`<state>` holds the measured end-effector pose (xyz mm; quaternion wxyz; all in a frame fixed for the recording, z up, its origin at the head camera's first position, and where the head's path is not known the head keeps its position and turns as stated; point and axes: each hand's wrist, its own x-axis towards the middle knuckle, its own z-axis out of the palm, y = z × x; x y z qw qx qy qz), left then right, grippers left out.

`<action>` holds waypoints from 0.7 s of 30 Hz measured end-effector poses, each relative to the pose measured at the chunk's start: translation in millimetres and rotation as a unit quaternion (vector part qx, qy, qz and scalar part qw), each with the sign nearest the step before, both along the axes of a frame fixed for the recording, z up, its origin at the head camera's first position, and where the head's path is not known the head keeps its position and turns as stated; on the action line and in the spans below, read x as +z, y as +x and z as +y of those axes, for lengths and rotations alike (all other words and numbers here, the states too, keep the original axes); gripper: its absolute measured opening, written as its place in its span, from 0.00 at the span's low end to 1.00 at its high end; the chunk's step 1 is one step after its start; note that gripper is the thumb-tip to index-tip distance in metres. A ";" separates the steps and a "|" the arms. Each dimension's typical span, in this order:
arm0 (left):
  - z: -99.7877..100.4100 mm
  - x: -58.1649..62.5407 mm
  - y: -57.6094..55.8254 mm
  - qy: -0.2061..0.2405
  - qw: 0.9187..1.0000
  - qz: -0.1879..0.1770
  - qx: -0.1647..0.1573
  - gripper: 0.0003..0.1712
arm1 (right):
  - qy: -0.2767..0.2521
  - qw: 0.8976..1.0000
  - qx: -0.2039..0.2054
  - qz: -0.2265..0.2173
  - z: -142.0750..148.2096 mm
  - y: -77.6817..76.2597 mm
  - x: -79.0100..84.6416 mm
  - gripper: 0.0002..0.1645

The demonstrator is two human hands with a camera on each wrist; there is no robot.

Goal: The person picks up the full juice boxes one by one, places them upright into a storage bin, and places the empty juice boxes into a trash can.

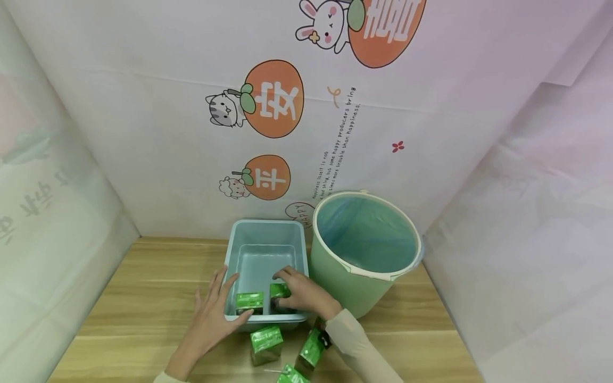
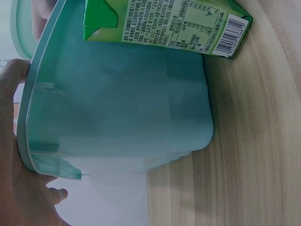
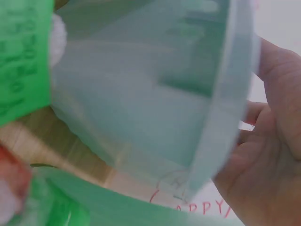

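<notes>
A light blue plastic bin [image 1: 261,260] stands on the table, with two green drink cartons near its front wall. My left hand [image 1: 210,316] rests at the bin's front left corner, fingers spread, the thumb over the front rim by the left carton [image 1: 249,301]. My right hand [image 1: 304,292] reaches into the bin and holds the other carton [image 1: 279,290] by its upper part; the carton's lower part is hidden. In the right wrist view, this hand [image 3: 268,127] shows beyond the bin's rim, its fingertips hidden by the wall.
Outside the bin's front lie more green cartons, one before it [image 1: 266,346], one by my right forearm [image 1: 311,348] and one at the bottom edge [image 1: 291,375]. A tall green bucket [image 1: 347,290] with a pale rim stands right of the bin. White printed cloth [image 1: 167,133] hangs behind.
</notes>
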<state>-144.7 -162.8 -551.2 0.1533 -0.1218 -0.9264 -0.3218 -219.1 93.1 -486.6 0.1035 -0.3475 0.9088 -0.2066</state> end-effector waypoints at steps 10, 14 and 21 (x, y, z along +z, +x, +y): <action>0.9 0.6 1.5 0.007 1.000 0.003 -0.004 0.54 | -0.079 0.996 0.006 0.036 30.9 16.8 8.6 0.29; 1.9 -0.5 0.9 0.004 1.000 -0.005 -0.008 0.54 | -0.104 0.994 -0.013 0.030 44.5 25.3 9.9 0.30; 1.2 -2.7 -1.0 0.005 1.000 0.002 -0.005 0.54 | -0.129 0.991 -0.037 0.014 64.1 35.6 5.5 0.33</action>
